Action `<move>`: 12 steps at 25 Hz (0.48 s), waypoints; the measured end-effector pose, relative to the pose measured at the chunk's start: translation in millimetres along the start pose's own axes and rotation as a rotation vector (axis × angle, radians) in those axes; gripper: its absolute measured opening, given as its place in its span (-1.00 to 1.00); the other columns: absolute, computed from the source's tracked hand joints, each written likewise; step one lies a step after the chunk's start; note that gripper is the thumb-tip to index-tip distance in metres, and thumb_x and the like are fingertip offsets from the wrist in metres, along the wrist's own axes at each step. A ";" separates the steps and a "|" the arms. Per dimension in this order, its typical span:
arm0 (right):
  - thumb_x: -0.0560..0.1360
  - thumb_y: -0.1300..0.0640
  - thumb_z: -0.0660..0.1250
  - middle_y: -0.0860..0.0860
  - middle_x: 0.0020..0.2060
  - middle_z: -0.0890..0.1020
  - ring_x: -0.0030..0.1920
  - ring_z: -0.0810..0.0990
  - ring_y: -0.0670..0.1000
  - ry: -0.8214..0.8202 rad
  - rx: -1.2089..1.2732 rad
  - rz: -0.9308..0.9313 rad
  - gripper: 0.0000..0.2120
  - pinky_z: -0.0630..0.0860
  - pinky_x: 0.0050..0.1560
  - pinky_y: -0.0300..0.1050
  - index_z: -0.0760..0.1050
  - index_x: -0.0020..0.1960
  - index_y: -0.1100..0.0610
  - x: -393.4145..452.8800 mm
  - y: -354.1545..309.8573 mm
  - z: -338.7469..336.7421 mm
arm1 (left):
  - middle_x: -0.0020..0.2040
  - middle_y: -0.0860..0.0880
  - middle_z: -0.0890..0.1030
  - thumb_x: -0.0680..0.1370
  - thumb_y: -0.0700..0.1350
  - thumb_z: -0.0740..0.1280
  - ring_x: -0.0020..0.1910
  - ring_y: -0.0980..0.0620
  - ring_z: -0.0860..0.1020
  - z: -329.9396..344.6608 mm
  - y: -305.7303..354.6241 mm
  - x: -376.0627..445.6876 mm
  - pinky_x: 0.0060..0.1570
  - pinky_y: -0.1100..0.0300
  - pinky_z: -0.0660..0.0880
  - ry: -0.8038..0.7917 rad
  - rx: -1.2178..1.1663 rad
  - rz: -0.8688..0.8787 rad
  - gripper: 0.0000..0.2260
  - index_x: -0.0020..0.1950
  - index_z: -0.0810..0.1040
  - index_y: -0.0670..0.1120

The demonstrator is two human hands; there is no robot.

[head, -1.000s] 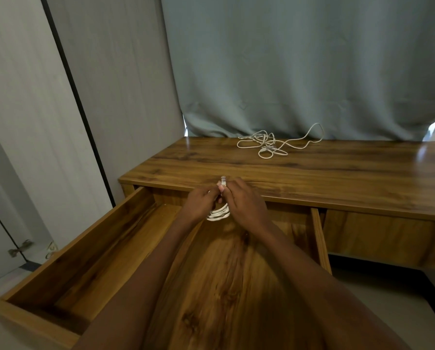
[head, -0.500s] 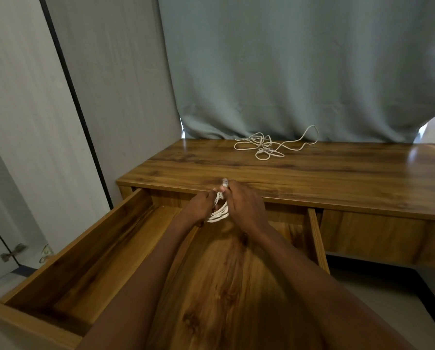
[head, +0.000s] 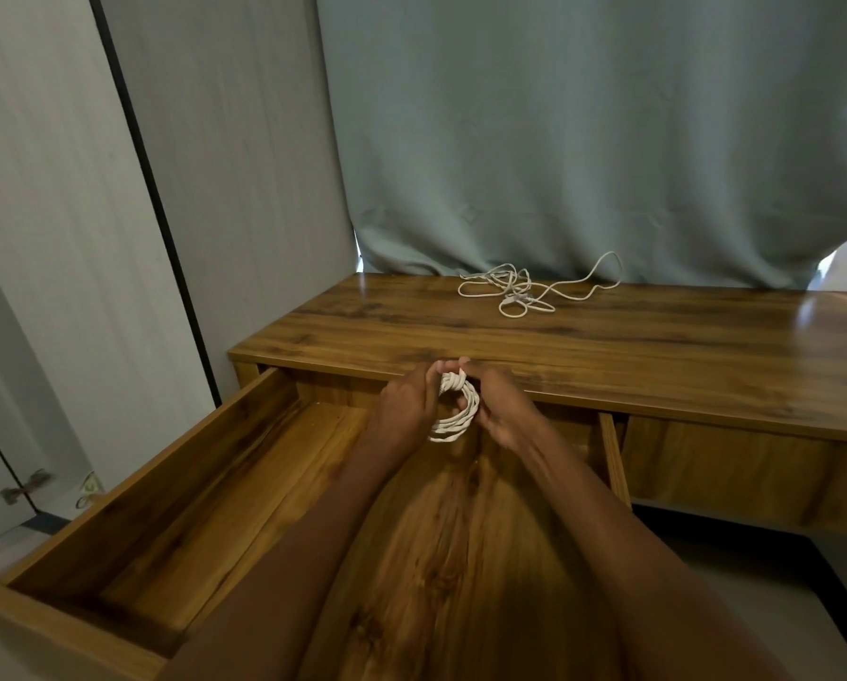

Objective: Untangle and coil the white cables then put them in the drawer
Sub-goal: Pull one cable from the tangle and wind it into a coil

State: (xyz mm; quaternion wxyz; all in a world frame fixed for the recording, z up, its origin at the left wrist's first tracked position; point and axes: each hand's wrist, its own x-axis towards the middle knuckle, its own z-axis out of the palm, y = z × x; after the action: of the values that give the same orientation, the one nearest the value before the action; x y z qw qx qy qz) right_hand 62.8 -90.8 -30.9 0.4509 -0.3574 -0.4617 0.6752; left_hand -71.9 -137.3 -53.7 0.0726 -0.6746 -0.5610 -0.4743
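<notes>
White cables are in two places here, and the wooden desk serves as the landmark for both. Behind the desk hangs a grey-green curtain, its hem reaching the back edge of the top, and to the desk's left stand pale wood-grain wardrobe panels split by a dark vertical strip. The desk's left-hand drawer is pulled far out toward the viewer, its wooden floor bare where the forearms do not cover it; a closed drawer front sits beside it under the right part of the top. Two bare forearms reach over the open drawer toward the desk's front edge. There, just in front of and slightly below that edge, above the back of the drawer, the left hand and the right hand hold the coiled white cable between them, a small tight ring of several turns hanging upright. Both hands' fingers are curled, pinching the top of the ring where the end is wrapped round it, fingertips nearly meeting. The tangled white cable lies loose near the desk's back edge, close to the curtain, one long loop trailing to the right.
</notes>
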 end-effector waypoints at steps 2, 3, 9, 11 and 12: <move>0.64 0.13 0.28 0.15 -0.05 0.65 -0.49 0.55 -0.02 0.067 -0.084 -0.144 -0.76 0.52 -0.45 -0.16 0.46 0.30 0.10 2.4 8.8 -0.7 | -0.32 0.08 0.50 0.71 -0.02 0.11 -0.26 -0.08 0.57 3.3 -1.9 -0.1 -0.30 0.19 0.22 -0.029 -0.082 -0.101 -0.69 -0.01 0.58 -0.12; 0.62 0.11 0.32 0.16 0.01 0.66 -0.47 0.58 0.01 0.106 -0.130 -0.211 -0.73 0.54 -0.43 -0.14 0.42 0.30 0.04 3.2 12.4 -0.3 | -0.35 0.11 0.47 0.70 -0.01 0.11 -0.26 -0.09 0.56 4.2 -1.5 -0.5 -0.30 0.17 0.22 -0.030 -0.108 -0.151 -0.69 -0.08 0.54 -0.10; 0.63 0.06 0.32 0.02 -0.05 0.66 -0.31 0.64 -0.09 0.160 -0.287 -0.435 -0.80 0.56 -0.37 -0.22 0.54 0.20 0.12 -1.9 21.6 8.1 | -0.25 0.02 0.60 0.68 0.19 0.01 -0.19 -0.05 0.60 16.9 -5.3 -1.2 -0.23 0.05 0.46 -0.053 -0.353 -0.342 -0.56 -0.10 0.52 -0.04; 0.65 0.08 0.28 0.04 -0.18 0.59 -0.32 0.58 -0.06 0.081 -0.135 -0.319 -0.81 0.55 -0.37 -0.20 0.54 0.23 0.07 -1.7 20.3 10.3 | -0.17 -0.02 0.67 0.69 0.18 0.02 -0.17 0.03 0.64 13.1 -2.4 0.8 -0.17 0.07 0.53 -0.109 -0.478 -0.413 -0.55 -0.05 0.59 -0.03; 0.65 0.12 0.27 0.06 -0.25 0.56 -0.37 0.55 -0.05 0.043 -0.010 -0.242 -0.83 0.55 -0.39 -0.19 0.54 0.22 0.06 -1.4 17.6 10.6 | -0.17 -0.03 0.68 0.70 0.14 0.04 -0.19 0.08 0.64 9.7 0.9 2.4 -0.18 0.13 0.54 -0.139 -0.550 -0.453 -0.56 -0.04 0.61 -0.06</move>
State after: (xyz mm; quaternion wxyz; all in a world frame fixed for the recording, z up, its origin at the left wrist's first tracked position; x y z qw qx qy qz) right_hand 48.9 -98.3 -44.2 0.5370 -0.3157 -0.4951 0.6057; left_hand -66.0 -129.8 -56.8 -0.2567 -0.5582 -0.5511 -0.5646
